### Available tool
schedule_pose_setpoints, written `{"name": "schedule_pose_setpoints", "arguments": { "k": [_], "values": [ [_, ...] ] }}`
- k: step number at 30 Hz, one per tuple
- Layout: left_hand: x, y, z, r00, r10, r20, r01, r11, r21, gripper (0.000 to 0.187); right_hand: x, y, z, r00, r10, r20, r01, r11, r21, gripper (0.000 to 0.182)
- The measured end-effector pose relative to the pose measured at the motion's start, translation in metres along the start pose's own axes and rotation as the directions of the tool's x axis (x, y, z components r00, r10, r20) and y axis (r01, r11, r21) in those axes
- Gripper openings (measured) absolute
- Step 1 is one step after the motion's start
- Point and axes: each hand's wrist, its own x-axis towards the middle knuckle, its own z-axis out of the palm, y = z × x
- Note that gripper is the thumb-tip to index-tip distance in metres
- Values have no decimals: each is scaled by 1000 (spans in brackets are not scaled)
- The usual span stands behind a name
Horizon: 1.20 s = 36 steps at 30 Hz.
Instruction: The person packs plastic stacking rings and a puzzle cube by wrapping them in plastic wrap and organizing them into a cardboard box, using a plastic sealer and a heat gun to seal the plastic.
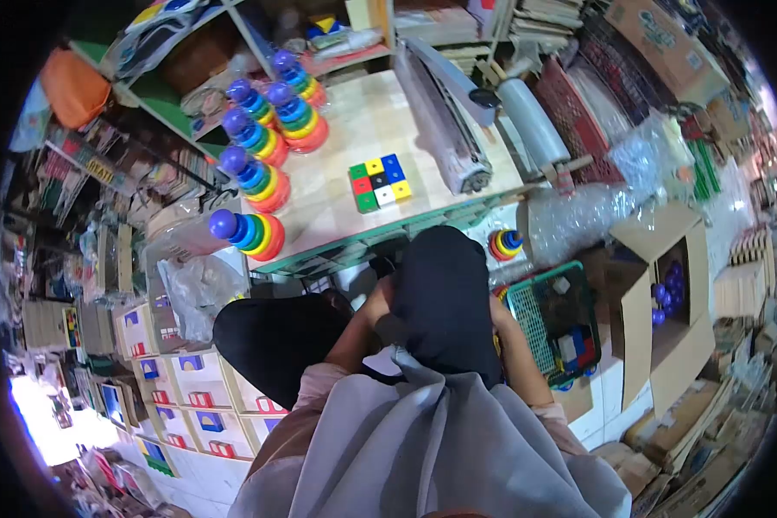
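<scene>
Ring stacker (505,244), no purple ball visible on top, sits just past the raised R knee (443,268), near the green basket (527,315). Prob. mid-assy, pre-ball; next move would call for a free hand toward the purple balls (669,293) in the open carton (637,341). R hand (498,315) low on knee's outer side, L hand (378,302) on inner; both forearms angled fwd. Fingers mostly hidden, can't tell opening or hold. Ball-topped stackers (268,237) stand on tabletop (354,112).
</scene>
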Motion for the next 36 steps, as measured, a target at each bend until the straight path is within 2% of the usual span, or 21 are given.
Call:
{"name": "schedule_pose_setpoints", "arguments": {
  "k": [3, 5, 6, 8, 9, 10, 11, 13, 14, 15, 16, 17, 18, 20, 21, 24, 27, 29, 32, 34, 36],
  "values": [
    [12, 34, -19, 989, -63, -131, 74, 994, 81, 30, -37, -65, 7, 978, -127, -167, 79, 960, -270, 34],
    [18, 57, -38, 935, 48, -350, 4, 989, 147, 35, -28, -75, -6, 859, -505, -89, 481, 854, -199, 34],
    [24, 63, -48, 935, 50, -352, 2, 989, 145, 35, -34, -92, -1, 810, -586, -37, 574, 803, -159, 33],
    [35, 71, -66, 825, 44, -564, 113, 964, 240, 39, -41, -130, 8, 750, -661, 12, 658, 744, -116, 32],
    [42, 67, -72, 825, 48, -563, 108, 965, 240, 39, -38, -146, 9, 672, -735, 96, 728, 631, -266, 32],
    [53, 58, -76, 755, 173, -633, 29, 955, 296, 34, -40, -163, 13, 588, -786, 192, 778, 485, -399, 34],
    [64, 50, -80, 670, 299, -680, -53, 932, 358, 29, -45, -180, 23, 623, -750, 222, 755, 503, -420, 36],
    [70, 29, -95, 645, 691, -327, -147, 532, 834, 37, -19, -183, 44, 645, -736, 204, 732, 520, -440, 45],
    [79, 34, -86, 770, 280, -574, -125, 948, 294, 43, -25, -196, 52, 561, -744, 363, 786, 342, -514, 52],
    [95, 27, -97, 841, 289, -458, -186, 948, 257, 47, -16, -203, 56, 423, -770, 478, 889, 251, -382, 58],
    [99, 7, -108, 799, 527, -290, -223, 706, 672, 54, -3, -208, 68, 449, -704, 550, 842, 128, -523, 57],
    [91, 67, -101, 914, 361, -183, -269, 880, 391, 62, 10, -202, 76, 396, -725, 564, 871, 103, -480, 54],
    [100, 51, -101, 914, 270, -302, -173, 934, 314, 65, 24, -202, 82, 490, -598, 634, 862, 224, -455, 52],
    [94, 62, -87, 854, 143, -501, -30, 973, 227, 73, 7, -193, 87, 595, -510, 622, 731, 20, -682, 42],
    [95, 66, -87, 854, 158, -496, -45, 972, 231, 73, 6, -190, 92, 641, -424, 640, 677, -82, -732, 38],
    [93, 68, -93, 839, 147, -523, 141, 871, 470, 69, -10, -189, 110, 615, -484, 623, 690, -54, -722, 32],
    [95, 63, -94, 844, 158, -513, 34, 938, 345, 68, 3, -182, 123, 619, -482, 621, 697, -28, -716, 31],
    [100, 54, -104, 855, 96, -509, 108, 928, 357, 73, 0, -184, 123, 615, -480, 625, 690, -55, -721, 30],
    [102, 15, -134, 838, 157, -523, 122, 879, 460, 74, 16, -184, 128, 259, -753, 605, 925, 13, -380, 33],
    [95, 35, -130, 731, 474, -491, -157, 817, 554, 70, 11, -185, 114, 271, -859, 435, 959, 200, -201, 32],
    [62, 108, -111, 782, 419, -461, -91, 809, 581, 66, -8, -177, 85, 321, -837, 442, 945, 313, -94, 27]
  ]
}}
